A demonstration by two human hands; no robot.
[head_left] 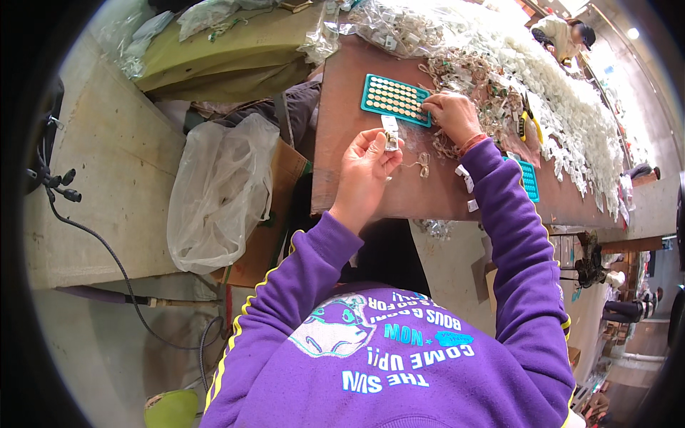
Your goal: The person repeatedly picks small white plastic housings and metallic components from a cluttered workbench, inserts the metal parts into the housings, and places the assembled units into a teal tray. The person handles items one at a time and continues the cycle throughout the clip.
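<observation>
My left hand (362,175) pinches a small white plastic case (391,135) between thumb and fingers, its lid standing open and some metal showing inside. A thin coiled wire (424,165) lies on the table just right of that hand. Ahead of the case is a teal tray (364,101) filled with rows of round, pale gold button cells (394,97). Over the tray's right end, my right hand (455,115) has its thumb and fingertips closed together. Whatever they grip, if anything, is too small to make out.
White pieces (528,78) are heaped along the table's far right, with tangled wires (464,75) before them. Yellow-handled pliers (529,125) and a second teal tray (529,180) lie right. A clear plastic bag (221,192) hangs over a cardboard box (285,178) left. Another person (560,36) sits far right.
</observation>
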